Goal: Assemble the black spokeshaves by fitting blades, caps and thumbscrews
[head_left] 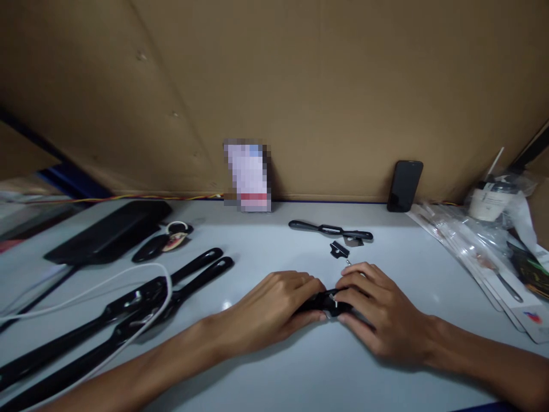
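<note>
My left hand point(285, 303) is closed around one end of a black spokeshave point(329, 297), low over the table. My right hand point(377, 309) grips the other end, with its fingers at a small silver screw point(335, 301) on the tool's middle. Both hands hide much of the spokeshave. Just beyond my fingers lie a small black cap piece point(340, 249) and a thin silvery screw point(348, 262). Farther back, a second black spokeshave point(330, 229) rests on the table beside a flat dark blade-like plate point(354, 242).
Several large black spokeshaves point(141, 303) lie at left under a white cable point(165, 272), near a black case point(111, 232) and keys point(174, 237). Two phones, one lit point(251, 177) and one dark point(404, 186), lean on the cardboard wall. Packaged tools point(476, 257) and a cup point(491, 200) stand at right.
</note>
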The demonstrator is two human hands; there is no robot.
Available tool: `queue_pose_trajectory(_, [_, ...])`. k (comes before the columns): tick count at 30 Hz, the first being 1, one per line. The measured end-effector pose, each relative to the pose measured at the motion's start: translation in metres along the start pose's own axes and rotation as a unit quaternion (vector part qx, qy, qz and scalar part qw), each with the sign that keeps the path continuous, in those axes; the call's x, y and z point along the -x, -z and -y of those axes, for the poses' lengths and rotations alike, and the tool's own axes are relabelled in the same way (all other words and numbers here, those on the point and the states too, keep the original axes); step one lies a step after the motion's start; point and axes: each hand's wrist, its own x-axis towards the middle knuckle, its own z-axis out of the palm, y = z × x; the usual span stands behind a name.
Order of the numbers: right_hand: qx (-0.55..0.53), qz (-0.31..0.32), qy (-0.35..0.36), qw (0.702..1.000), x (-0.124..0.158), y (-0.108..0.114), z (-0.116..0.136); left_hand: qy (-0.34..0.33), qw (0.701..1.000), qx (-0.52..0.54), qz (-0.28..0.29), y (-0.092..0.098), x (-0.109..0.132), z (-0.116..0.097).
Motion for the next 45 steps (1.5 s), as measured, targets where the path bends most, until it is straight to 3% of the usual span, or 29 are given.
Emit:
queue_pose_trajectory(4, [0.061, -0.011, 0.074, 0.995, 0.000, -0.002, 0.001, 0.000, 1.000, -0.005, 0.002, 0.000, 0.000, 0.001])
queue_pose_trajectory(9, [0.069, -0.018, 0.080, 0.994, 0.001, -0.007, 0.000, -0.002, 1.000, -0.010, 0.003, -0.002, -0.001, 0.002])
queue_pose_trajectory(15, [0.066, -0.084, 0.152, 0.983, -0.001, -0.002, -0.002, -0.007, 1.000, -0.010, 0.002, 0.000, -0.001, 0.002])
queue_pose_trajectory(17, [0.010, -0.114, 0.095, 0.989, -0.004, 0.003, -0.001, -0.008, 1.000, -0.011, 0.002, 0.001, -0.001, 0.001])
queue_pose_trajectory(20, [-0.076, -0.153, -0.088, 0.981, -0.008, 0.014, -0.008, -0.014, 1.000, -0.017, 0.006, 0.002, -0.001, 0.001])
queue_pose_trajectory(22, [-0.090, -0.153, -0.192, 0.965, -0.010, 0.020, -0.023, -0.022, 0.999, -0.026, 0.009, 0.003, -0.001, 0.001])
queue_pose_trajectory(25, [-0.063, -0.125, -0.280, 0.950, -0.010, 0.024, -0.056, -0.034, 0.998, -0.053, 0.007, 0.005, 0.000, 0.007])
queue_pose_trajectory(30, [-0.027, -0.119, -0.293, 0.948, -0.004, 0.020, -0.096, -0.010, 0.992, -0.125, -0.023, 0.010, 0.000, 0.031])
queue_pose_trajectory(36, [0.043, -0.103, -0.242, 0.964, -0.002, 0.012, -0.095, 0.065, 0.970, -0.203, -0.117, 0.021, -0.002, 0.052])
queue_pose_trajectory(40, [0.076, -0.086, -0.216, 0.970, -0.002, 0.005, -0.089, 0.062, 0.968, -0.207, -0.123, 0.023, -0.004, 0.046])
queue_pose_trajectory(45, [0.102, -0.068, -0.182, 0.976, 0.001, -0.004, -0.083, 0.067, 0.969, -0.220, -0.085, 0.025, -0.008, 0.026])
